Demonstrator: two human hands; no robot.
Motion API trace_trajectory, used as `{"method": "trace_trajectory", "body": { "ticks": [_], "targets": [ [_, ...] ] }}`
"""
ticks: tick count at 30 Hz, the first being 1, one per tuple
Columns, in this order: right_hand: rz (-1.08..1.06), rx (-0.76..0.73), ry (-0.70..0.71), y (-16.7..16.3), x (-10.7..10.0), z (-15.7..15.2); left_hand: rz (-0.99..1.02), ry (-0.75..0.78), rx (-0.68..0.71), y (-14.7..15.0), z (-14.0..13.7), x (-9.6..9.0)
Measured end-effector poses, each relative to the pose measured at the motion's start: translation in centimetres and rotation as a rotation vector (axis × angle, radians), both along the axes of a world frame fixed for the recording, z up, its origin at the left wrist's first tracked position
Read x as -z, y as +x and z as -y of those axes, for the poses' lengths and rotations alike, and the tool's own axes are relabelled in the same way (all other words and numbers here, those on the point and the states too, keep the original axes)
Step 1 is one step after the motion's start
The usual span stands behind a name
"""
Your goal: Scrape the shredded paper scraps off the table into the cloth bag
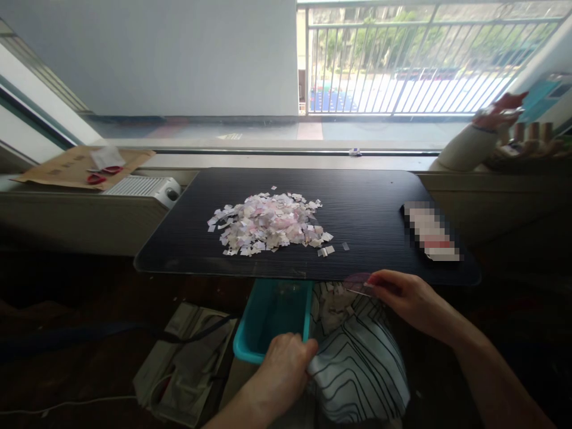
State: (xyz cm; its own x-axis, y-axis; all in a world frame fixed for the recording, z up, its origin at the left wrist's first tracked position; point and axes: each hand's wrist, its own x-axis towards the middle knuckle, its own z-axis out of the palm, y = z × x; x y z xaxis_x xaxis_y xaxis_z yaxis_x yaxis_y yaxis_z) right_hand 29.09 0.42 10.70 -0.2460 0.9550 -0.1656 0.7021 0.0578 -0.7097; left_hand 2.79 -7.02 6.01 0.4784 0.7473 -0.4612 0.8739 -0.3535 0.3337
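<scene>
My left hand (289, 364) is closed in a fist at the near right corner of a teal plastic bin (250, 325), against the edge of a striped cloth (364, 357). Whether it grips the rim or the cloth is hidden. Between thumb and fingers, my right hand (402, 298) pinches a pink see-through piece (355, 283) at the table's front edge. Paper scraps (335, 304) lie on the striped cloth below it. On the dark table (366, 202) a loose heap of small pale paper scraps (272, 220) is spread, with a few stray bits at its right.
A phone-shaped blurred object (431, 232) lies at the table's right. Red-handled scissors (105, 174) rest on a brown envelope (67, 167) on the left sill, beside a white heater-like unit (143, 187). A pale box (183, 363) stands below left, near a cable (80, 405).
</scene>
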Motion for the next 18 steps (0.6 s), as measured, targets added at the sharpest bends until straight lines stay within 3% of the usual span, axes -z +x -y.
{"method": "trace_trajectory", "body": {
  "ticks": [8, 14, 18],
  "targets": [
    [0.041, 0.134, 0.117, 0.2, 0.8, 0.3, -0.028, -0.029, 0.048, 0.8, 0.0, 0.0],
    [-0.016, 0.134, 0.184, -0.8, 0.4, 1.2, -0.086, -0.027, 0.022, 2.2, -0.1, 1.0],
    [0.041, 0.118, 0.163, -1.8, 2.1, 3.1, -0.076, 0.003, -0.013, 2.1, 0.5, 1.0]
  ]
}}
